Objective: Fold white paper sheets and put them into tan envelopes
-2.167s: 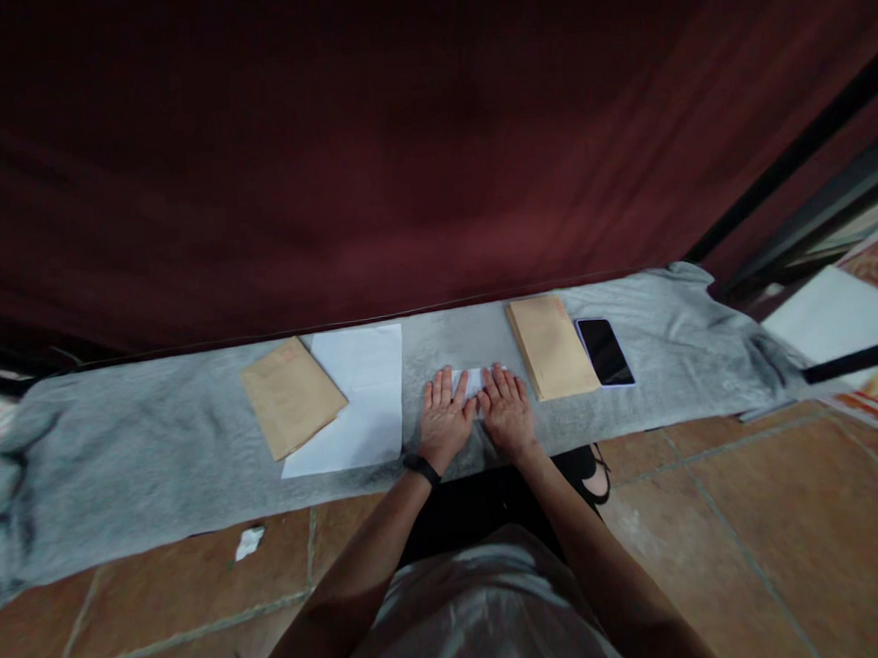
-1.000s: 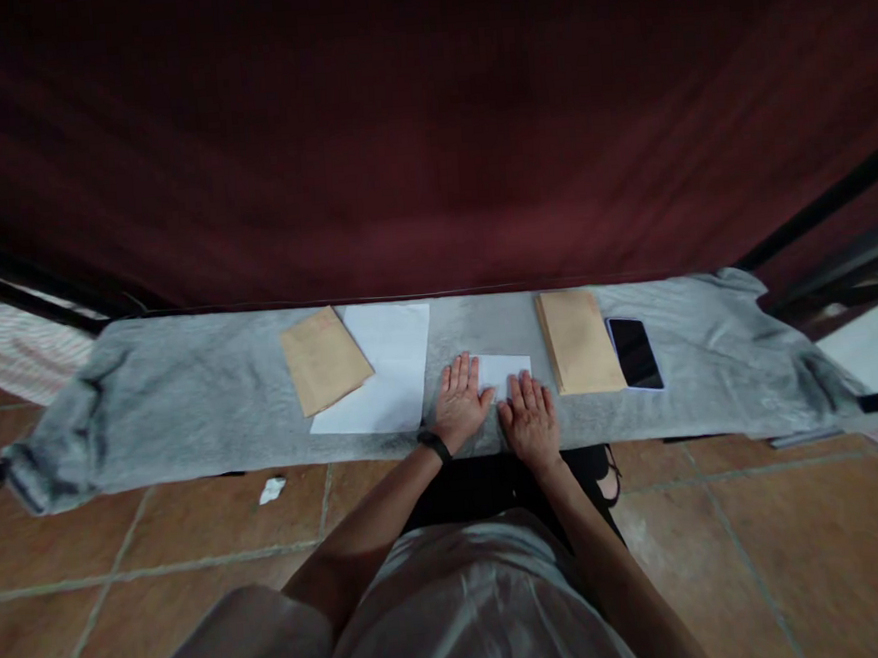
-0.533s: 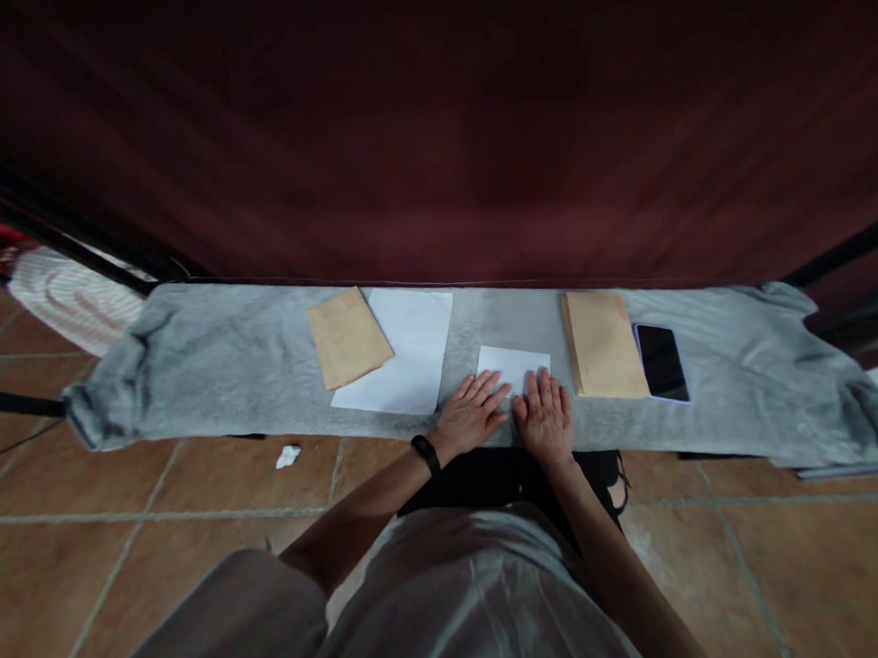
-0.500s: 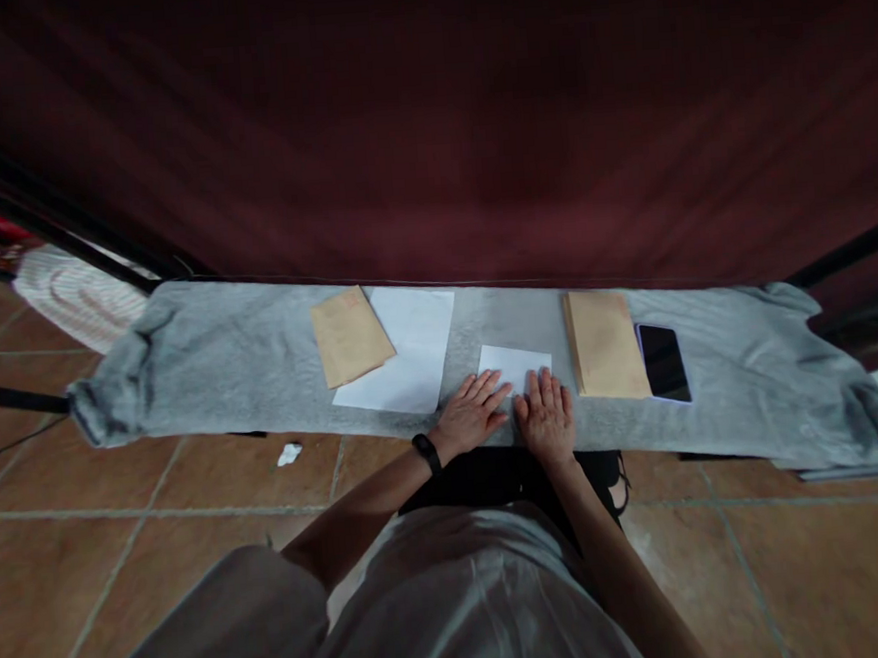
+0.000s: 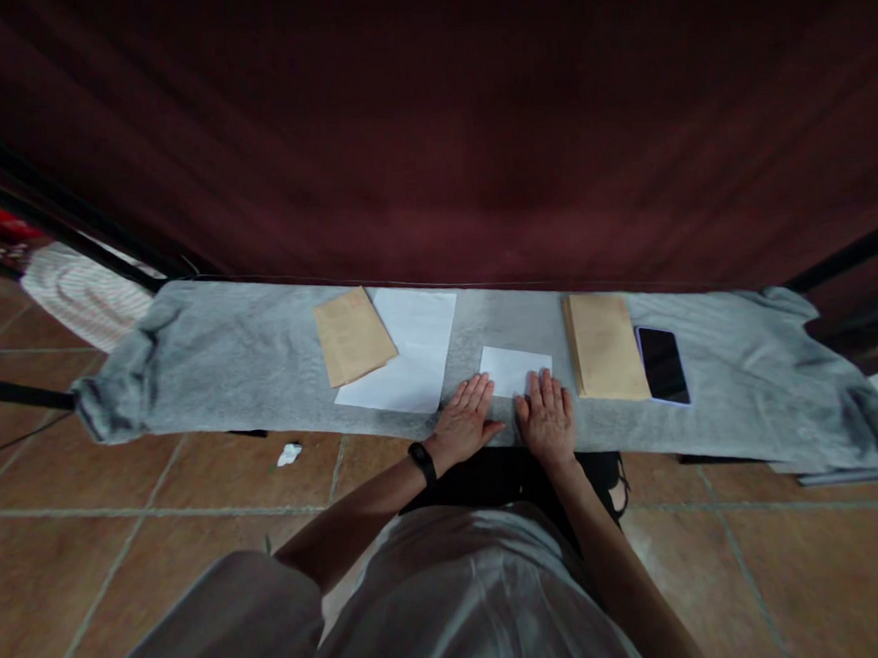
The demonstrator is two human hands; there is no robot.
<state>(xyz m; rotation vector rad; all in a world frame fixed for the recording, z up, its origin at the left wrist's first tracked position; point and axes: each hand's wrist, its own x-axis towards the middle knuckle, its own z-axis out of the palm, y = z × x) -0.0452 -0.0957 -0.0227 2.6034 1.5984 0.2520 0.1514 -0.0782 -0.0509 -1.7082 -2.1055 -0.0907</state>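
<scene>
A small white piece of paper (image 5: 515, 370), perhaps folded, lies flat on the grey cloth (image 5: 247, 382) in front of me. My left hand (image 5: 461, 420), with a black band at the wrist, rests flat at the paper's lower left corner, fingers stretched out. On the lower right part of the paper lies my right hand (image 5: 548, 424), palm down with its fingers extended. Neither hand grips anything. Larger white sheets (image 5: 418, 356) are to the left, partly under brown envelopes (image 5: 353, 337). Right of my right hand is a stack of brown envelopes (image 5: 607, 347).
A phone (image 5: 663, 365) in a pale purple case lies beside the right stack. Behind the cloth-covered surface hangs a dark red curtain (image 5: 429, 189). Black metal bars (image 5: 14, 392) stand at both sides. A crumpled white scrap (image 5: 289, 454) is on the tiled floor (image 5: 216, 475).
My left hand has slid slightly left, off the middle of the small paper to its corner, and its fingers have drawn closer together. The right hand stays nearly in place.
</scene>
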